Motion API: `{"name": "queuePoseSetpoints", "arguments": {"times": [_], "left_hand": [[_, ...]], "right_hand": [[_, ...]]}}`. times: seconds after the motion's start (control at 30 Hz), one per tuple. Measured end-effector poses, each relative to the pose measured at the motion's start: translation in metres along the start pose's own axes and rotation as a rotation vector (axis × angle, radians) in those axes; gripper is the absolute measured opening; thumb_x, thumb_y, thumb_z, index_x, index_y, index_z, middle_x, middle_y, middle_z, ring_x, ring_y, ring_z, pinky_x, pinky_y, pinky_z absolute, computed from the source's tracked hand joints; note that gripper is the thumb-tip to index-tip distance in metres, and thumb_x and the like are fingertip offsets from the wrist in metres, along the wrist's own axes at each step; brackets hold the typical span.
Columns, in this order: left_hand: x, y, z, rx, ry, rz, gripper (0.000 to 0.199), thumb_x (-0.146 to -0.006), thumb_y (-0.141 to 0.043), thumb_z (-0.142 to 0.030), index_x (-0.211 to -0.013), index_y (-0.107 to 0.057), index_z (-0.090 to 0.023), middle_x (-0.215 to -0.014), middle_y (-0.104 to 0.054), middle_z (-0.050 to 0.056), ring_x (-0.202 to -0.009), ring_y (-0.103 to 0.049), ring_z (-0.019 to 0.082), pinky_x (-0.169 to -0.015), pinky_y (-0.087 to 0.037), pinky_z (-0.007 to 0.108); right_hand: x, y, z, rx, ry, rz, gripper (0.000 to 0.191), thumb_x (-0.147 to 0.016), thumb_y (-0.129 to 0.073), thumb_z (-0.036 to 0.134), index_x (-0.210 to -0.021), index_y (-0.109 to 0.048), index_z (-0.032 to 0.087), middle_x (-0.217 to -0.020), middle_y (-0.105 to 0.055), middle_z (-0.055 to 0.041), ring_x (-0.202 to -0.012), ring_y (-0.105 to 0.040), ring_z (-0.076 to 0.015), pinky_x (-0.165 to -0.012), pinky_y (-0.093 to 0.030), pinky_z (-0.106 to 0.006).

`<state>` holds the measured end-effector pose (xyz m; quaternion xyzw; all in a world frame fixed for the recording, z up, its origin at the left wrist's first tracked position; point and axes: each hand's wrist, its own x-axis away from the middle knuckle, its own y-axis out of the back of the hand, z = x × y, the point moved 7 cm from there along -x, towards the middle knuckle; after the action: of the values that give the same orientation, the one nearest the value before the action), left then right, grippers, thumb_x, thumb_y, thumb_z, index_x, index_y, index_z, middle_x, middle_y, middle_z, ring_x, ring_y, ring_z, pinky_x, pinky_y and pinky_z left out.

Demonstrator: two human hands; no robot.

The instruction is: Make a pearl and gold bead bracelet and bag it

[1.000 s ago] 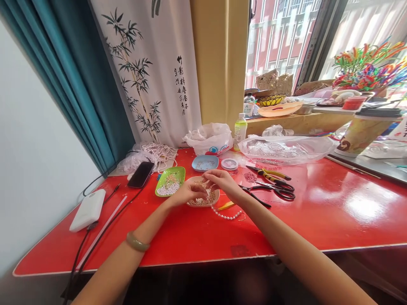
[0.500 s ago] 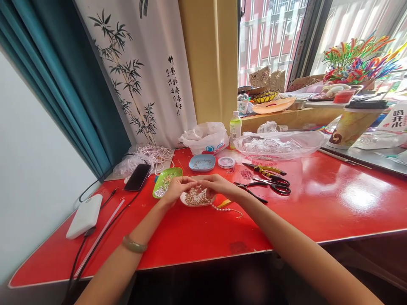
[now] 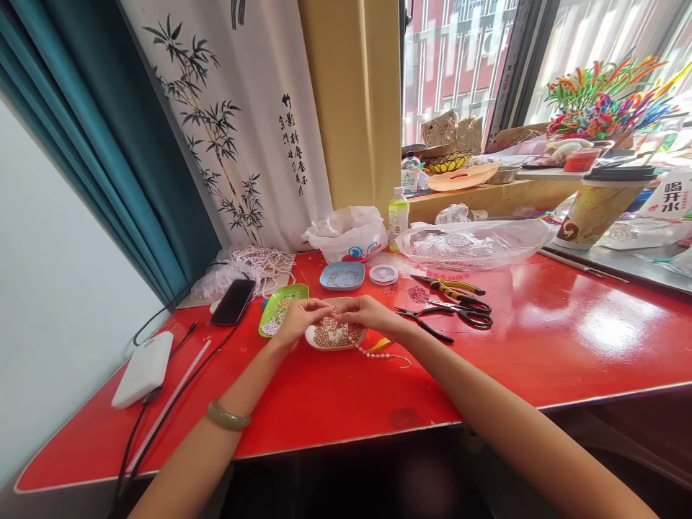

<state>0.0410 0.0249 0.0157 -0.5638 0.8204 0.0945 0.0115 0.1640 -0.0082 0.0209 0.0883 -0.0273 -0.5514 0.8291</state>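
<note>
Over a white dish of small gold beads, my left hand and my right hand meet with fingertips pinched. A thin bead strand shows between them, though its exact grip is too small to make out. Pearl and gold beads of the strand trail from the dish's right side onto the red table. Left of my left hand lies a green tray with gold and clear beads. A blue dish with a few small pieces sits just behind my hands.
Black-handled scissors, yellow-black pliers and black pliers lie right of my hands. A phone, white power bank and cables are left. Plastic bags, a bottle and a paper cup stand behind.
My hands have shifted very slightly over the white dish, and the fingertips are a little further apart. The view has moved a touch; everything on the table stays in place.
</note>
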Motion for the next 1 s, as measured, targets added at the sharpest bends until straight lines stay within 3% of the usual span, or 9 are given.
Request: {"name": "queuePoseSetpoints", "arguments": {"times": [0.13,0.3,0.57,0.8,1.0], "left_hand": [[0.000,0.001,-0.001,0.010,-0.002,-0.016,0.024,-0.055,-0.070,-0.033,-0.068,-0.066,-0.013,-0.064,-0.062,0.004,-0.055,-0.051,0.010,-0.050,-0.040,0.019],[0.000,0.000,-0.002,0.027,-0.002,-0.017,0.022,-0.054,-0.071,-0.031,-0.065,-0.066,-0.013,-0.060,-0.060,0.002,-0.052,-0.048,0.008,-0.047,-0.038,0.017],[-0.001,0.004,-0.001,0.139,0.048,-0.050,0.027,-0.051,-0.072,-0.033,-0.069,-0.067,-0.013,-0.062,-0.063,0.003,-0.050,-0.049,0.007,-0.047,-0.040,0.018],[-0.007,0.032,0.003,0.270,0.037,-0.210,0.028,-0.053,-0.071,-0.033,-0.073,-0.064,-0.016,-0.069,-0.064,0.001,-0.056,-0.054,0.006,-0.055,-0.043,0.017],[-0.006,0.020,0.005,0.234,0.022,-0.181,0.023,-0.055,-0.071,-0.030,-0.069,-0.065,-0.014,-0.067,-0.064,0.003,-0.058,-0.054,0.008,-0.056,-0.043,0.018]], "right_hand": [[0.002,0.000,0.004,0.000,0.005,-0.008,0.019,-0.067,-0.059,0.025,-0.082,-0.066,0.016,-0.056,-0.054,0.0035,-0.045,-0.044,-0.0044,-0.043,-0.035,-0.016],[0.005,0.000,0.008,0.005,0.025,-0.016,0.030,-0.072,-0.053,0.035,-0.094,-0.064,0.018,-0.058,-0.052,0.0037,-0.044,-0.043,-0.0040,-0.042,-0.033,-0.016],[0.001,0.004,0.004,0.064,-0.022,-0.063,0.014,-0.066,-0.055,0.025,-0.062,-0.061,0.013,-0.047,-0.049,0.0037,-0.041,-0.041,-0.0049,-0.040,-0.031,-0.017],[0.001,0.031,0.004,0.229,-0.047,-0.103,0.013,-0.063,-0.053,0.020,-0.054,-0.060,0.015,-0.048,-0.055,0.0012,-0.044,-0.046,-0.0079,-0.042,-0.030,-0.020],[-0.003,0.046,0.010,0.379,0.066,-0.187,0.012,-0.062,-0.059,0.027,-0.062,-0.066,0.017,-0.063,-0.063,-0.0020,-0.062,-0.053,-0.0149,-0.058,-0.038,-0.025]]}}
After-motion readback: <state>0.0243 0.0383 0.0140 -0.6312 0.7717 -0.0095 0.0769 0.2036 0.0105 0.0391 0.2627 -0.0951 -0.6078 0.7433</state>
